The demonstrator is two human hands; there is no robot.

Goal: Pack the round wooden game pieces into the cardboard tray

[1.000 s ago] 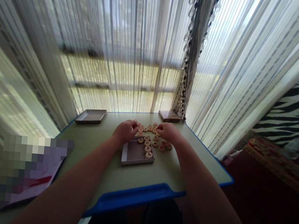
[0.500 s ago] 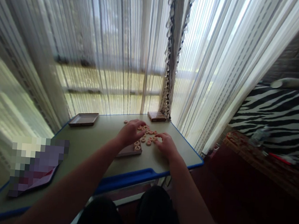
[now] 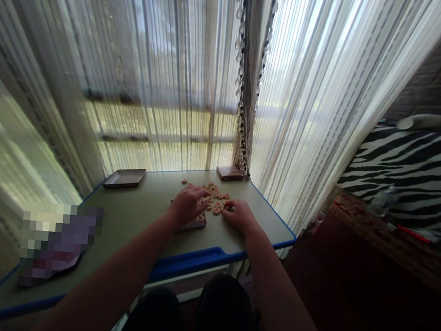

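Several round wooden game pieces (image 3: 215, 191) with red or dark marks lie scattered on the far middle of the green table (image 3: 139, 215). A shallow brown tray (image 3: 197, 225) sits just in front of them with a few pieces inside. My left hand (image 3: 186, 205) lies palm down over the tray, fingers spread above the pieces and covering most of it. My right hand (image 3: 240, 215) rests on the table to the right of the tray. Its fingertips are pinched on one piece at the edge of the pile.
A second shallow tray (image 3: 124, 177) lies at the far left, and a small brown box (image 3: 230, 173) at the far edge by the curtain. A blurred paper item (image 3: 57, 239) sits near left. The table's blue rim (image 3: 189, 260) runs along the front; a zebra-patterned sofa (image 3: 417, 162) stands on the right.
The view has swung left and pulled back. My left hand has come back from the far pieces onto the tray, and my right hand has drawn nearer, beside the tray.
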